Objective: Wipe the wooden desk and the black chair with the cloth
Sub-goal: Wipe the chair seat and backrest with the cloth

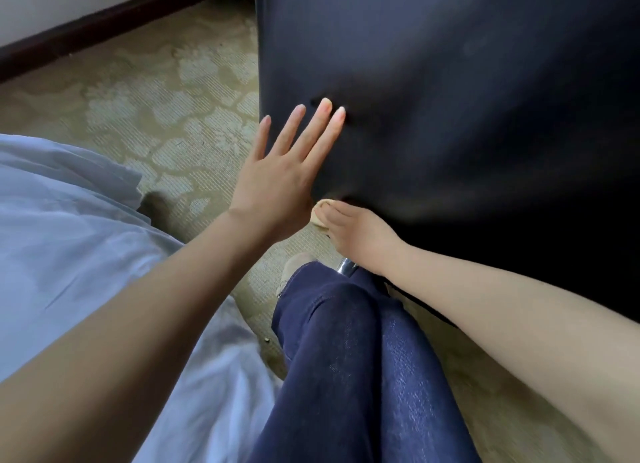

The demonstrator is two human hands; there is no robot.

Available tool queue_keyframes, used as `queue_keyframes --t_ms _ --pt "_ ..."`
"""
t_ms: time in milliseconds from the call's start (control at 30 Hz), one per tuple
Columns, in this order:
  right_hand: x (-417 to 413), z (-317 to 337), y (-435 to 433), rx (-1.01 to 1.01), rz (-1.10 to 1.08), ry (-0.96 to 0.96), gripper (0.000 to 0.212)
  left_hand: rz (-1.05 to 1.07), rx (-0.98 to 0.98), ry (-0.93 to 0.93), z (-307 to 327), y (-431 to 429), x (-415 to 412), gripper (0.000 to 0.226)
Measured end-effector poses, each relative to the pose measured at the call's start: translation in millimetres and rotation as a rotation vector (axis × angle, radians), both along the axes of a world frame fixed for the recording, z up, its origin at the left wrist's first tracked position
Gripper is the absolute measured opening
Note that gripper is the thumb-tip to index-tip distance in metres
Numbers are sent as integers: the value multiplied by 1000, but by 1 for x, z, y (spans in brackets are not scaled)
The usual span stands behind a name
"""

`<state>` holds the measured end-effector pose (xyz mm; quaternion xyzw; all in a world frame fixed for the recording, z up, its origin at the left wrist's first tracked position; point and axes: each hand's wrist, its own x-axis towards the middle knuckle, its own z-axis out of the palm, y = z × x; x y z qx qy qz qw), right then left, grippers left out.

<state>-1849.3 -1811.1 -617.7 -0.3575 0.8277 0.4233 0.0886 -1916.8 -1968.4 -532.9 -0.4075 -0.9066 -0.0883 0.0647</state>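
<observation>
Blk chair (450, 99), pale-yellow cloth (318, 214), beige floral carpet (156, 123), dk-blue jeans (346, 358), lt-blue fabric (69, 237)

A single head-worn view looks forward and steeply down from very near the chair (450, 99), whose dark back fills the upper right. Carpet (138, 99) shows at upper left, and the person's legs (346, 358) at bottom centre.

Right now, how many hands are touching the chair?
2. The left hand presses flat on the chair, fingers spread; the right hand, just below it at the chair's lower edge, holds the cloth there.
</observation>
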Motion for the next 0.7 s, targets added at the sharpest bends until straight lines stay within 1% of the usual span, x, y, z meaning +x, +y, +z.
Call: queue_keyframes --t_ms 33,67,167,200,233,300,400,500,600,633,700 --pt "12 -1 4 -52 -23 10 42 9 -8 -1 1 0 1 100" --pt "26 -6 11 -40 -87 -10 41 15 -16 0 2 1 2 100" --pt "66 -7 35 -25 -33 -97 36 39 -28 -2 5 2 5 100" --pt "78 -3 43 -53 -7 -96 33 52 -30 -5 5 3 7 99" --pt "89 3 50 -131 39 -84 29 66 -29 -11 6 5 9 99" --pt "108 13 64 -241 1 -94 30 99 -10 -41 6 10 16 99" --pt "129 33 81 -264 31 -25 32 130 33 -92 5 19 33 97" --pt "144 58 89 -321 18 6 26 76 31 -161 -2 22 53 97" --pt "150 85 88 -295 -4 67 17 -30 14 -190 -11 23 70 101" --pt "150 93 87 -301 -8 97 17 -65 15 -187 -12 25 74 101" --pt "147 108 84 -322 -25 174 30 -104 14 -168 -14 27 76 101"
